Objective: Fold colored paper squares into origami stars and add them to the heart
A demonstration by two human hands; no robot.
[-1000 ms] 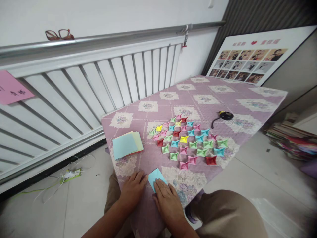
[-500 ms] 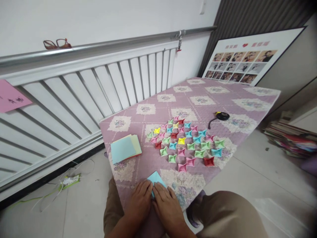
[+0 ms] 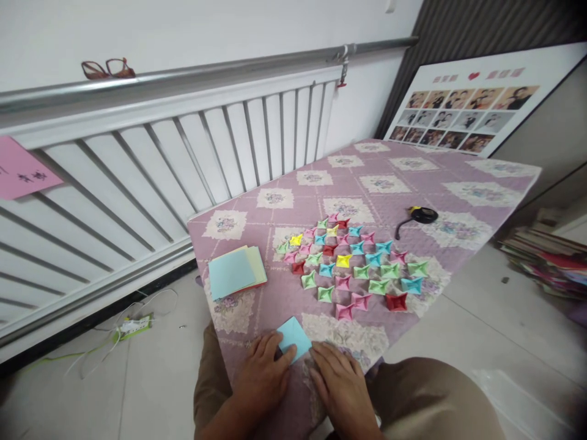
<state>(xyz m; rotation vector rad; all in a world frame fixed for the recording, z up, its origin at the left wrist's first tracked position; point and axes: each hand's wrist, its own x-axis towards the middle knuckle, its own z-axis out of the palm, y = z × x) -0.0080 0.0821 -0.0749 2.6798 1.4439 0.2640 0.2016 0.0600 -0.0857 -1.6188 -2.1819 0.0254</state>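
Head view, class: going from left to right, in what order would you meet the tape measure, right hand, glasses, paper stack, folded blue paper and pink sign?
Pink sign, glasses, paper stack, folded blue paper, right hand, tape measure.

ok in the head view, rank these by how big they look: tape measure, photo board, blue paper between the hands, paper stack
1. Photo board
2. Paper stack
3. Blue paper, though the left hand covers part of it
4. Tape measure
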